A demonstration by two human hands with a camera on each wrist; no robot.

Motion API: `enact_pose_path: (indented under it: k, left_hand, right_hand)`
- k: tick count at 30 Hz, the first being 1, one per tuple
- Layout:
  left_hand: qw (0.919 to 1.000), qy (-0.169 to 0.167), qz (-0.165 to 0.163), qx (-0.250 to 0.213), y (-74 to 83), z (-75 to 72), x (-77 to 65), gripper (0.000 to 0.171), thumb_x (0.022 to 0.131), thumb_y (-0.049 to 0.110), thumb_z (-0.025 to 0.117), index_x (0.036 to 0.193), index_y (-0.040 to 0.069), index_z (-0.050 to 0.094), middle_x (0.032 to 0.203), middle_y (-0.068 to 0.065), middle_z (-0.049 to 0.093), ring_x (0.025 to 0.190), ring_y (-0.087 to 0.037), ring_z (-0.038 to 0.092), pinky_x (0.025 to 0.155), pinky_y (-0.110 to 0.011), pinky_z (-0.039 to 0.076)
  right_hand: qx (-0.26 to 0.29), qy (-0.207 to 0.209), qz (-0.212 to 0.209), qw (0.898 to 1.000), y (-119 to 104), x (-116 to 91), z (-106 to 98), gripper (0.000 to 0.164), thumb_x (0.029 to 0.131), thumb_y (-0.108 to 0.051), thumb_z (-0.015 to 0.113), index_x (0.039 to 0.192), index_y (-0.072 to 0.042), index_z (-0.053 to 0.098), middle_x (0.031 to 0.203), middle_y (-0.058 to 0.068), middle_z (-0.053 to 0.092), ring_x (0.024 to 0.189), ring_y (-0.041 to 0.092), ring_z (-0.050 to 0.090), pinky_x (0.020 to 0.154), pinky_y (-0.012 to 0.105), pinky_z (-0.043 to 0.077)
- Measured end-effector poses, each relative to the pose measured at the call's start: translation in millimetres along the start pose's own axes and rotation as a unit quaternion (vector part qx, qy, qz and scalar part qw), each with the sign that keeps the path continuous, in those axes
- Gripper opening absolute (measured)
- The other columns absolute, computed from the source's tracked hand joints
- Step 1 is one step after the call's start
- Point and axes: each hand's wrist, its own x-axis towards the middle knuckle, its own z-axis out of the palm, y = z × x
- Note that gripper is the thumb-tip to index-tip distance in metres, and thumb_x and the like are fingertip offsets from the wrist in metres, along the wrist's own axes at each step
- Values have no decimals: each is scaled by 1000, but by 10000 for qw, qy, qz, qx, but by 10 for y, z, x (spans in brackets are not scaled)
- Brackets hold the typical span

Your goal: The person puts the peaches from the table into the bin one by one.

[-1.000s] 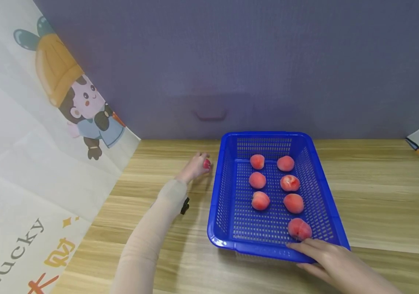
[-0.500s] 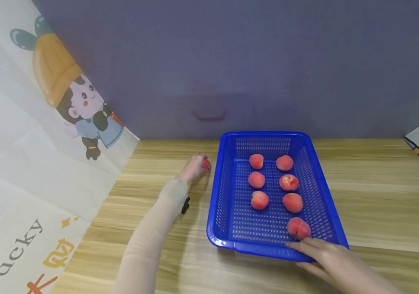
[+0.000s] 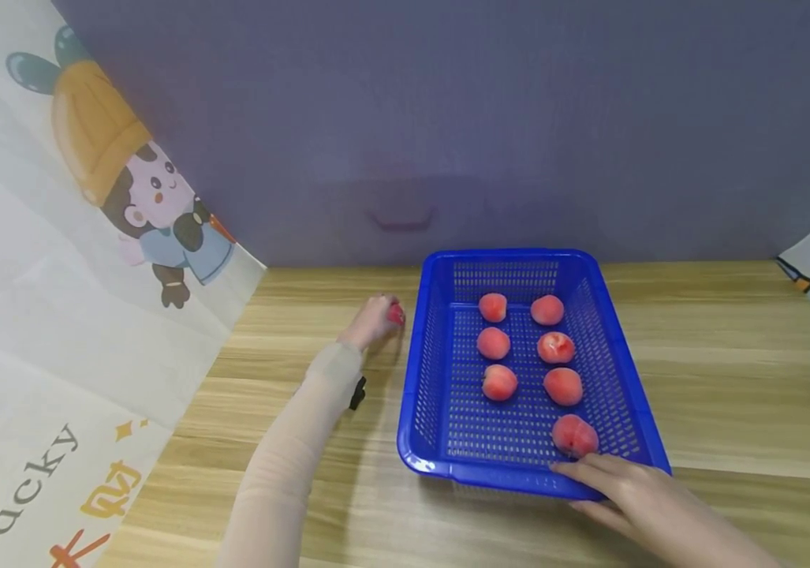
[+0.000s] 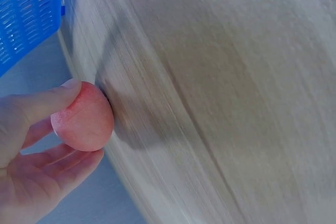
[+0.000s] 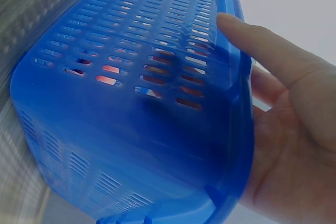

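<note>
My left hand pinches a peach between thumb and fingertips, left of the basket. In the left wrist view the peach sits right at the wooden tabletop, its shadow beside it. The blue plastic basket has slotted walls and holds several peaches in two rough columns, one of them a peach with a pale, damaged-looking patch. My right hand grips the basket's near rim at the right corner, close to the nearest peach. The right wrist view has the thumb outside the wall and the fingers behind the rim.
A grey-blue panel stands behind the wooden table, close to the basket's far end. At the left hangs a white sheet with a cartoon figure. A black strap piece shows under the left wrist.
The whole head view has shifted slightly. My left hand keeps its hold on the peach beside the basket, and my right hand stays on the rim.
</note>
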Motion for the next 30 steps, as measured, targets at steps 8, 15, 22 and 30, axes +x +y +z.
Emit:
enact_pose_path:
  k: [8,15,22,30]
  left_hand:
    - [10000,-34,-4,-10,1,-9,8,52,72,0,65,121,-4,48,116,-21,51,103,-32,51,86,-36,45]
    - [10000,75,-24,61,-39,-67,-23,47,73,4,65,117,-5,50,111,-21,53,100,-31,52,85,-37,45]
    - [9986,327,249,322,-30,-209,-50,43,73,8,64,113,-6,53,108,-23,54,99,-34,52,84,-39,45]
    - [9935,760,682,504,82,-445,-106,43,70,8,69,108,-8,54,104,-24,55,96,-36,52,83,-40,45]
  right_hand:
    - [-122,505,-243,9984,-4,1,-1,30,73,-27,70,100,-14,65,86,-8,61,77,9,59,60,28,50]
    - [-71,360,-171,9992,-7,5,-6,30,74,-27,69,101,-14,65,87,-7,61,78,9,59,61,29,50]
    - [-79,262,-103,9996,-8,8,-7,31,74,-28,69,101,-14,65,87,-8,60,79,9,59,62,30,50]
    - [-97,312,-162,9993,-1,7,3,31,74,-28,69,102,-15,64,87,-8,60,79,9,59,62,30,50]
